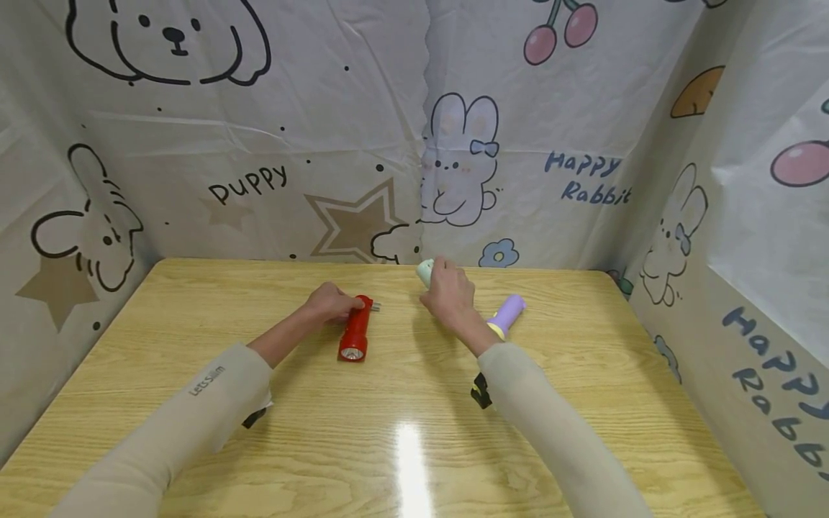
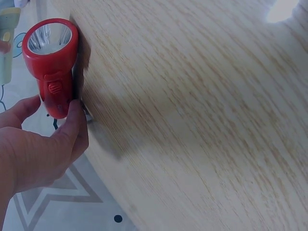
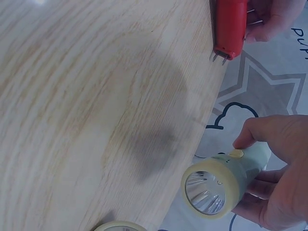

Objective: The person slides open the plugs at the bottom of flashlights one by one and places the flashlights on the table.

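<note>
A red flashlight (image 1: 355,331) lies on the wooden table, its lens facing the near side. My left hand (image 1: 328,302) grips its tail end between thumb and fingers, as the left wrist view shows. Two metal prongs (image 3: 220,57) stick out of that tail end in the right wrist view. My right hand (image 1: 450,291) holds a mint-green flashlight (image 3: 252,161) with a cream head above the far part of the table. In the right wrist view the thumb is beside its yellow switch (image 3: 236,153). Most of its body is hidden by the hand in the head view.
A purple flashlight (image 1: 510,311) with a yellow head lies on the table just right of my right wrist, partly covered by it. The wooden table (image 1: 311,446) ends at a cloth backdrop (image 1: 363,137) printed with cartoon animals, which also rises along both sides.
</note>
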The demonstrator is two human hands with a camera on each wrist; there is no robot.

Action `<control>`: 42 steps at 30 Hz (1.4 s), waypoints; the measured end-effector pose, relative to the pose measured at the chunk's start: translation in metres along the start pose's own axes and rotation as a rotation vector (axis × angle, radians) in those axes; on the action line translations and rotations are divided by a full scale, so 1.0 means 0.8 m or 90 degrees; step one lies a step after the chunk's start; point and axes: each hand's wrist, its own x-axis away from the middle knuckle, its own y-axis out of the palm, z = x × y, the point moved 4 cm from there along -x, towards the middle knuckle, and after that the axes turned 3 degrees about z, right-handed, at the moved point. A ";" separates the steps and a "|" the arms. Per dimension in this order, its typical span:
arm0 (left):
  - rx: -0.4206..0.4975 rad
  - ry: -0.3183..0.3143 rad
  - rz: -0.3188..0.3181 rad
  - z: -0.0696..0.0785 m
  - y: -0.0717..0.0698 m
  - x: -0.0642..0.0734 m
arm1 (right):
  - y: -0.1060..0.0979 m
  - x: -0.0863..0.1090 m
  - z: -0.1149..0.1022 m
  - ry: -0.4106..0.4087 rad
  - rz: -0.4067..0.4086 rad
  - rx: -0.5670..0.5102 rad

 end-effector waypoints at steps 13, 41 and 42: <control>-0.033 0.069 0.040 0.016 -0.014 0.006 | -0.004 0.004 -0.005 -0.046 0.044 0.032; 0.175 0.192 -0.014 0.069 0.005 0.017 | -0.022 0.016 -0.022 -0.122 0.113 0.061; 0.185 0.193 -0.017 0.070 0.006 0.017 | -0.023 0.017 -0.023 -0.125 0.116 0.061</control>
